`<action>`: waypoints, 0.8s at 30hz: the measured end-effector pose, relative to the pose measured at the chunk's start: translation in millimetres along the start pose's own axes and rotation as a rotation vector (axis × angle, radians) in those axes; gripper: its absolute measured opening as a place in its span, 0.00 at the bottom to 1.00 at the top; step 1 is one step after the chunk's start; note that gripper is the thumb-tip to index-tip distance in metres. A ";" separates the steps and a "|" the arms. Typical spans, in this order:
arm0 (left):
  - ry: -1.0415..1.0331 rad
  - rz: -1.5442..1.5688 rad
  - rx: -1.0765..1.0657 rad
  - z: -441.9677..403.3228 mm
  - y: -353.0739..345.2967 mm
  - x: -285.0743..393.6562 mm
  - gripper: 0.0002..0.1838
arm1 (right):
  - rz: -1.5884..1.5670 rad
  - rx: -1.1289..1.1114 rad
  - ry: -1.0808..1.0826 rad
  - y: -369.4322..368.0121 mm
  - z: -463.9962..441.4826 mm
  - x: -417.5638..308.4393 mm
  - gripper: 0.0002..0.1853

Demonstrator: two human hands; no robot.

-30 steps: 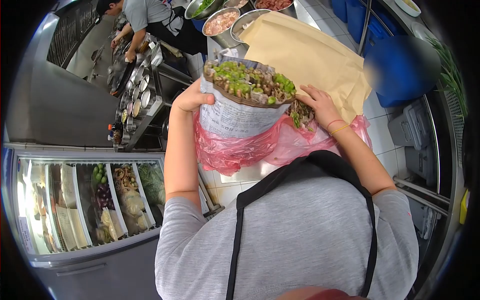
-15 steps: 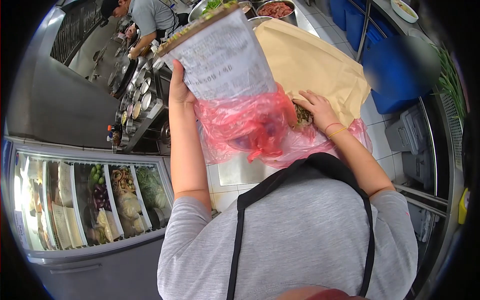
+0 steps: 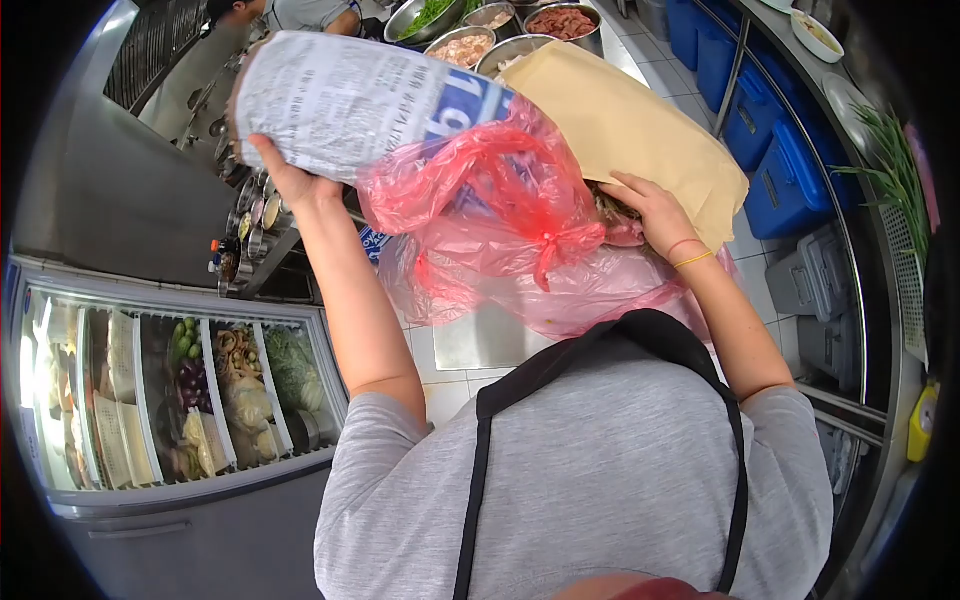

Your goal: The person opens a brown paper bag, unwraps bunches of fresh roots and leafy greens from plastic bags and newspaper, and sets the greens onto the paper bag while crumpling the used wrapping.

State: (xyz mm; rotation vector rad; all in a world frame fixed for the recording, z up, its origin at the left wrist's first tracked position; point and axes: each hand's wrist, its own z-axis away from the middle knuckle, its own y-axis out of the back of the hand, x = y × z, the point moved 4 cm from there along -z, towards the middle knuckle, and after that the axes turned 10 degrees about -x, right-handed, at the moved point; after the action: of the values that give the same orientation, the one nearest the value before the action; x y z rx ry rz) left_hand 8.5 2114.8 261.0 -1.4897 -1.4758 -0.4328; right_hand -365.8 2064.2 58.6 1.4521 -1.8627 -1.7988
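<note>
My left hand (image 3: pixel 300 185) is closed round the near side of a newspaper-wrapped bundle (image 3: pixel 340 105), lifted and lying nearly sideways. A crumpled red plastic bag (image 3: pixel 545 215) hangs about its right end and spreads over the metal worktop (image 3: pixel 490 340). To the right lies a bundle in brown paper (image 3: pixel 640 130). My right hand (image 3: pixel 655 212) grips this bundle's near left end, fingers over the paper's edge, its thumb mostly hidden. Dark leafy greens (image 3: pixel 612 208) show at that open end, beside the red plastic.
Metal bowls with chopped greens (image 3: pixel 432 18), pale meat (image 3: pixel 462 48) and red meat (image 3: pixel 562 22) stand at the back. A person (image 3: pixel 310 15) works at the far left. A glass-topped fridge (image 3: pixel 170 400) stands left. Blue bins (image 3: pixel 785 180) and a rack are on the right.
The newspaper bundle has swung left and tipped from upright to nearly sideways with my left hand. My right hand has moved slightly right, and the brown paper now lies folded over.
</note>
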 end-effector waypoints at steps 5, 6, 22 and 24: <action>-0.157 0.038 0.122 5.3 8.9 30.4 0.43 | 0.064 -0.074 0.036 -21.8 3.3 4.8 0.23; -0.177 -0.002 0.154 5.4 12.8 35.3 0.44 | 0.106 -0.080 0.036 -24.3 4.0 4.3 0.23; -0.229 0.113 0.288 115.3 75.8 105.9 0.45 | -0.008 -0.053 0.005 1.7 2.2 4.6 0.24; -0.254 0.024 0.382 144.2 60.2 98.7 0.45 | -0.037 0.002 -0.004 19.6 -2.1 -1.8 0.27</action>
State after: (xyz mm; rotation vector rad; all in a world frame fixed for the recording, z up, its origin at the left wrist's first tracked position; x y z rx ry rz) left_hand 31.0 2297.9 248.6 -1.2840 -1.6281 0.0587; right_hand -373.4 2060.1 76.4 1.4936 -1.8517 -1.8184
